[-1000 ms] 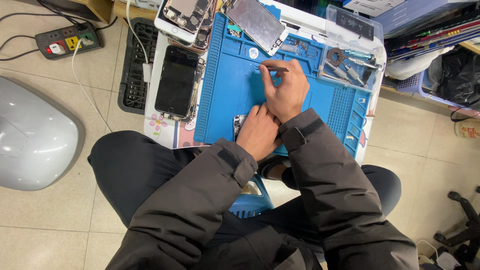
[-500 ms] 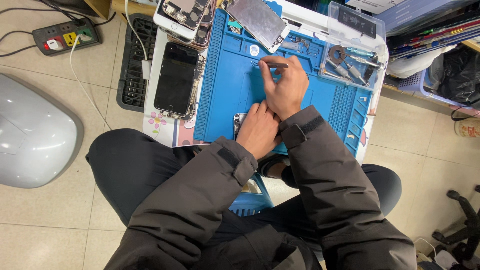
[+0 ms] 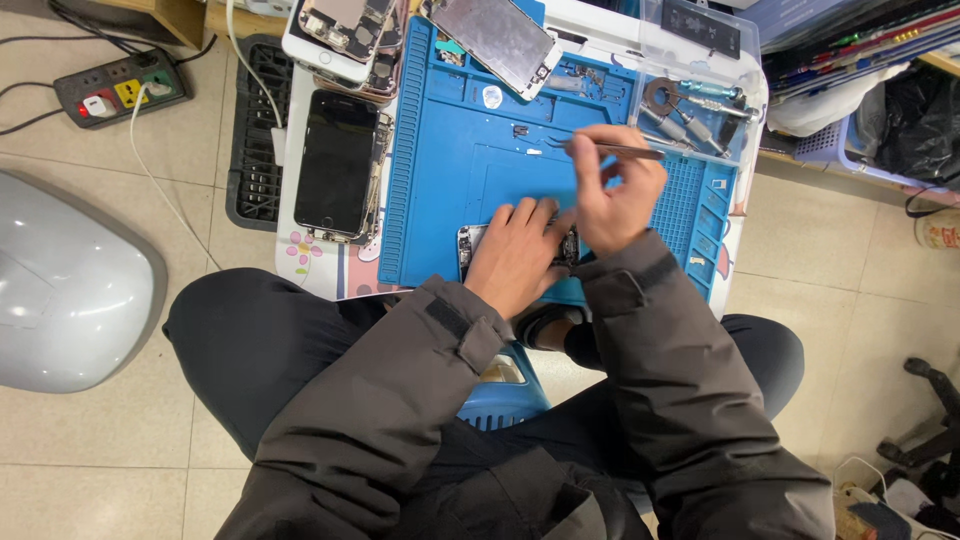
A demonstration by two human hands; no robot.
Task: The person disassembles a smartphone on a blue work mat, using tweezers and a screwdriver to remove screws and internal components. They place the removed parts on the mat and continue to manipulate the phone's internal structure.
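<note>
Head view: a blue rubber repair mat (image 3: 470,170) fills the upper centre of the frame, on a small white table (image 3: 300,265). Just left of the mat lies a dark intact smartphone (image 3: 337,162). At the mat's lower edge, the left hand (image 3: 515,255) lies flat, fingers spread, pressing down an opened phone body (image 3: 470,245). The right hand (image 3: 612,190) is closed on slim metal tweezers (image 3: 600,150), tips pointing left. Compared with half a second ago, that hand has lifted slightly off the phone, so the tweezers now hover above the mat, apparently between picks.
</note>
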